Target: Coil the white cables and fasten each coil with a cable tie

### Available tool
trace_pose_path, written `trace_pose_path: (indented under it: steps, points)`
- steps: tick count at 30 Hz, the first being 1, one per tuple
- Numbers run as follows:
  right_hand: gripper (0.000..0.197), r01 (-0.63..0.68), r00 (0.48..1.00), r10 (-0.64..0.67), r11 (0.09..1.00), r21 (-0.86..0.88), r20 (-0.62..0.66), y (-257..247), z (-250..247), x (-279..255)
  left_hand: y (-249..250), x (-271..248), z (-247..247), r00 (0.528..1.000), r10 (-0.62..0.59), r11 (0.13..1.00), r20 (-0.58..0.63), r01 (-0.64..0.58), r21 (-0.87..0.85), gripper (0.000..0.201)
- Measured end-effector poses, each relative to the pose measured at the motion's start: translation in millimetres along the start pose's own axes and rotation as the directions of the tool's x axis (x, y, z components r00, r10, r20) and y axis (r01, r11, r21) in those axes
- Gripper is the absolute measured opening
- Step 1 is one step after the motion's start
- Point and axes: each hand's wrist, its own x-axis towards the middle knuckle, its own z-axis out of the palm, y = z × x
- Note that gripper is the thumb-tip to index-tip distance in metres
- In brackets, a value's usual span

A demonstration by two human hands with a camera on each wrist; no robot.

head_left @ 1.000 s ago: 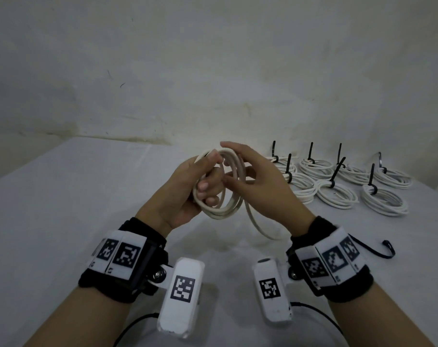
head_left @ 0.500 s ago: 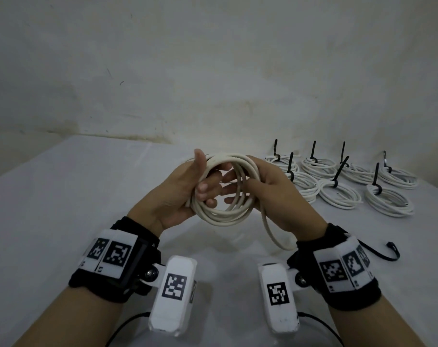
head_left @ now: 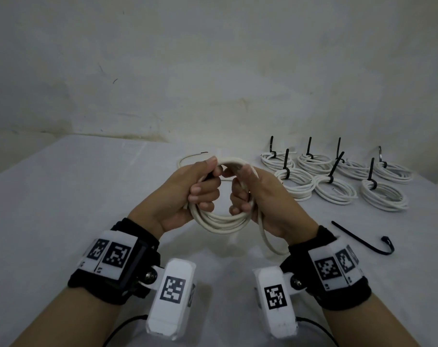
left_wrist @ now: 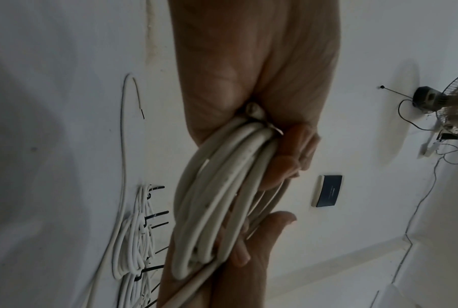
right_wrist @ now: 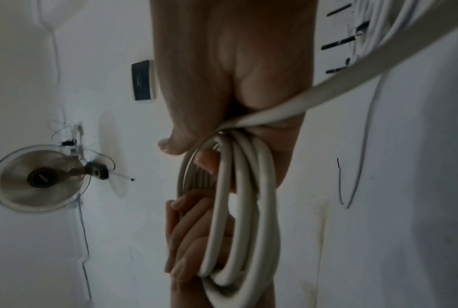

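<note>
Here, both hands gripping cable coil

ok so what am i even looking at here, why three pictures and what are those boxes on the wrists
No robot: a person works with bare hands, filmed by one head camera and one camera strapped on each wrist; those are the white boxes. The left hand and right hand both grip a white cable coil, which has no tie yet. On the table lie seven tied coils, a loose black cable tie and another loose white cable. The wrist views show the same coil up close.
</note>
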Motion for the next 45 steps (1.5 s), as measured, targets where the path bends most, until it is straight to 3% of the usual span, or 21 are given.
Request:
trace_pose_path:
  steps: [4, 11, 17, 22, 24, 28, 30, 31, 33, 35, 37, 39, 42, 45]
  points:
    - [0.050, -0.121, 0.993, 0.121, 0.983, 0.135, 0.010, -3, -3, 1, -2, 1, 8, 1.000, 0.016, 1.000, -0.021, -0.016, 0.011, 0.021]
    - [0.037, -0.109, 0.993, 0.116, 0.977, 0.185, -0.031, -3, -3, 2, -2, 1, 8, 0.999, 0.010, 1.000, -0.036, -0.010, 0.004, 0.020]
    - [0.045, -0.127, 0.989, 0.136, 0.982, 0.137, -0.059, -6, 2, 0, -6, 1, 6, 1.000, 0.008, 1.000, -0.006, -0.008, 0.021, 0.035]
    - [0.056, -0.222, 0.973, 0.229, 0.953, 0.205, -0.015, -11, 3, -2, -1, 0, 12, 0.999, -0.021, 0.993, -0.030, 0.024, 0.113, 0.030]
    - [0.052, -0.180, 0.977, 0.196, 0.968, 0.177, -0.080, -10, 6, -4, -2, 1, 15, 0.999, -0.010, 0.992, -0.036, 0.014, 0.123, 0.036]
    - [0.047, -0.018, 0.974, 0.083, 0.957, 0.289, -0.212, -12, 7, -4, -6, 8, 5, 0.996, -0.009, 1.000, -0.092, 0.007, -0.022, 0.075]
    - [0.046, 0.055, 0.966, 0.045, 0.926, 0.374, -0.253, -14, 6, -4, -10, 10, -3, 0.989, -0.092, 0.995, -0.118, 0.089, -0.035, 0.060]
    - [0.046, 0.083, 0.963, 0.032, 0.910, 0.407, -0.269, -15, 6, -4, -13, 10, -5, 0.982, -0.142, 0.984, -0.122, 0.154, 0.090, 0.045]
    - [0.047, 0.125, 0.954, 0.019, 0.882, 0.454, -0.299, -16, 7, -4, -22, 10, -7, 0.967, -0.252, 0.849, -0.039, 0.240, 0.470, 0.022]
    - [0.049, 0.148, 0.945, 0.020, 0.864, 0.481, -0.327, -16, 7, -4, -26, 4, -3, 0.907, -0.389, 0.666, 0.159, 0.158, 0.729, 0.023]
    - [0.050, 0.165, 0.934, 0.023, 0.858, 0.487, -0.357, -16, 6, -4, -26, -1, 5, 0.854, -0.438, 0.585, 0.280, 0.035, 0.810, 0.021]
    - [0.050, 0.189, 0.926, 0.016, 0.845, 0.500, -0.378, -16, 3, -3, -24, -1, 6, 0.894, -0.363, 0.512, 0.262, -0.044, 0.858, 0.012]
    - [0.051, 0.249, 0.901, 0.007, 0.811, 0.529, -0.435, -16, -3, -2, -19, 3, -4, 0.984, -0.129, 0.343, 0.125, -0.074, 0.937, 0.014]
    - [0.053, 0.278, 0.878, 0.031, 0.779, 0.562, -0.478, -13, -5, -2, -15, 4, -8, 0.997, 0.042, 0.414, -0.063, 0.040, 0.909, 0.012]
